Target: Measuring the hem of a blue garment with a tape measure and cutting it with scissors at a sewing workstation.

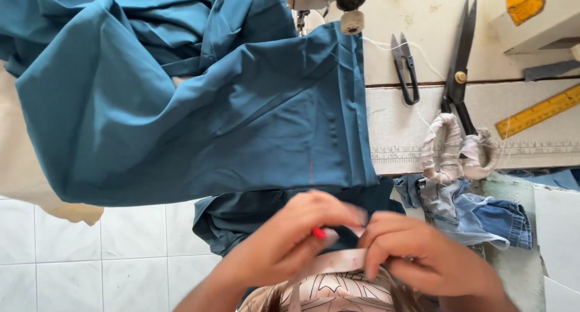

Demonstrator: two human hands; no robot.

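Both hands meet low in the view: the left hand (284, 239) and right hand (423, 254) pinch a pale strip (338, 262) between them, below the teal cloth (199, 106) draped over the bench (423, 22).

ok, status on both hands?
Left hand and right hand pinch a pale strip. Red marker in left. Teal fabric over the table; nothing blocking.

We see a sewing workshop: a sewing machine (326, 1) at the far edge, teal cloth (199, 106) under it, shears (459, 64), snips (406, 67) and a ruler (538, 111) to the right.
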